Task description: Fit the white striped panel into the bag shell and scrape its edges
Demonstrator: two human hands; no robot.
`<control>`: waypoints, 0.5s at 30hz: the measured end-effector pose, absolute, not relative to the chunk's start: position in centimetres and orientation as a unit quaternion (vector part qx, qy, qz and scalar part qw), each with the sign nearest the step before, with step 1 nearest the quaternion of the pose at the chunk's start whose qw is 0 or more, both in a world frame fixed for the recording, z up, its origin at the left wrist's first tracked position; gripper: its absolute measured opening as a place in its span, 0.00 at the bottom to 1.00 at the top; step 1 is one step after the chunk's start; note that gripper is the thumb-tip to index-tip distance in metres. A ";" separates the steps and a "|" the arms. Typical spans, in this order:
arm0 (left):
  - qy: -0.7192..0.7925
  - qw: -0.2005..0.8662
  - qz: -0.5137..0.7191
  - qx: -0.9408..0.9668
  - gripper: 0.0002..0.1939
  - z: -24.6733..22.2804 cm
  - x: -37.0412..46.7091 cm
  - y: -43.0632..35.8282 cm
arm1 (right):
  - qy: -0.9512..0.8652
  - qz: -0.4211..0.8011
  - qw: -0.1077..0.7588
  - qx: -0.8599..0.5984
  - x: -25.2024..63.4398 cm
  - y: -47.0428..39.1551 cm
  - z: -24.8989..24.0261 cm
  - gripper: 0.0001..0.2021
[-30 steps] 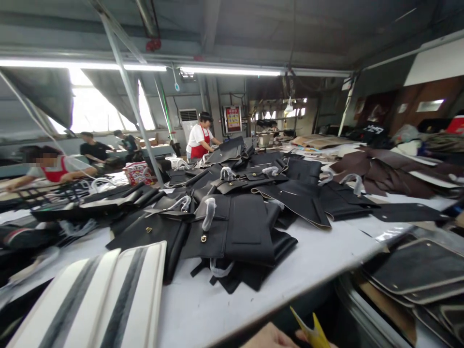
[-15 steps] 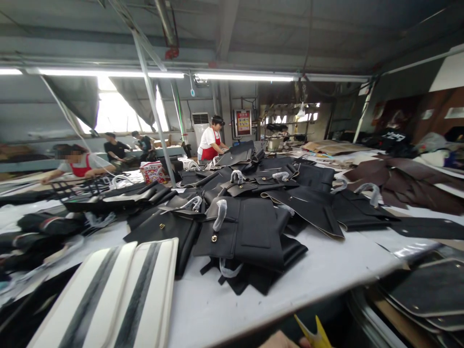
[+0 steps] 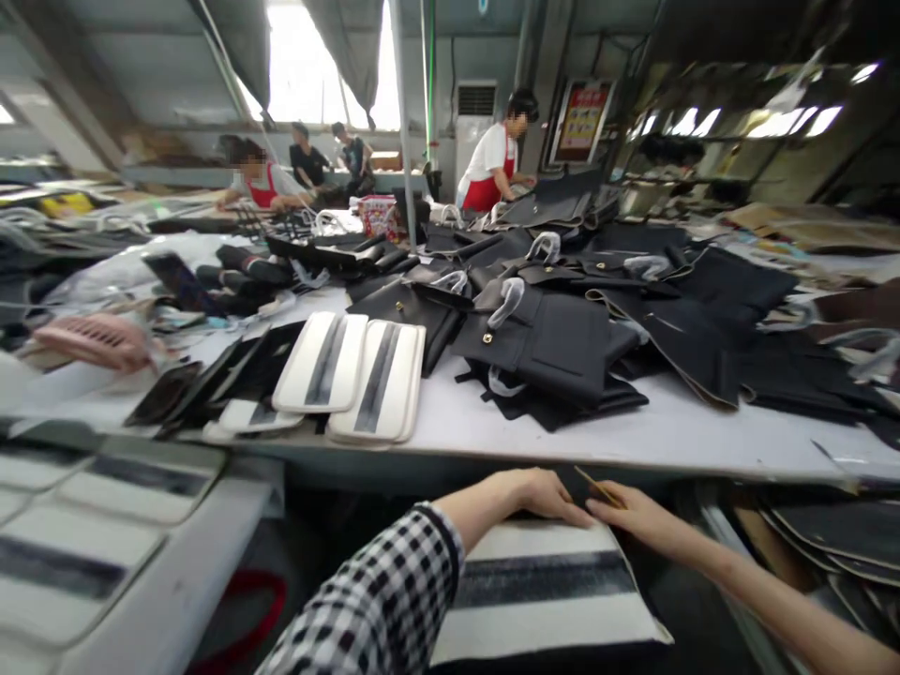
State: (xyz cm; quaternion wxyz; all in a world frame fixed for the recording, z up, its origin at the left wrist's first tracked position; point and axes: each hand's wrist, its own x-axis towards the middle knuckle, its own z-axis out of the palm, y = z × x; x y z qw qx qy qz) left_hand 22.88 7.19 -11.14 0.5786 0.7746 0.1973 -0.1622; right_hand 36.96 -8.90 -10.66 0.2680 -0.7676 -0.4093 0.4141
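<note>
Low in the head view, a white panel with a dark stripe [image 3: 541, 581] lies in front of me, with a dark layer beneath its near edge. My left hand [image 3: 545, 495], below a black-and-white checked sleeve, is closed on the panel's far edge, its thumb side near the corner. Close by, my right hand [image 3: 637, 514] reaches that same corner with its fingertips. A slim yellow tool [image 3: 596, 487], which looks like thread snips seen edge-on, sticks out from the right hand's closed fingers. Whether those fingers also grip the panel, I cannot tell.
Black bag pieces [image 3: 555, 347] with wrapped handles cover much of the white table [image 3: 450, 412]. Striped white panels [image 3: 383, 375] lie at its near edge, others on a side table [image 3: 211, 553]. A pink basket [image 3: 91, 337] stands left. Several people work farther back.
The view has tilted down and turned left. Both hands and the striped panel now show fully at the bottom; before, only part of a hand and the open yellow tool were visible.
</note>
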 end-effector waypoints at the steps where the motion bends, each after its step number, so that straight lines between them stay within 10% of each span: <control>1: 0.203 0.587 -0.152 0.769 0.16 -10.8 21.7 8.0 | -0.438 0.386 0.225 -0.780 37.5 -8.8 -10.1 0.34; 15: 0.490 0.736 0.078 0.461 0.37 -16.7 -0.6 9.2 | -0.736 0.147 0.001 -0.661 26.4 0.5 -7.8 0.22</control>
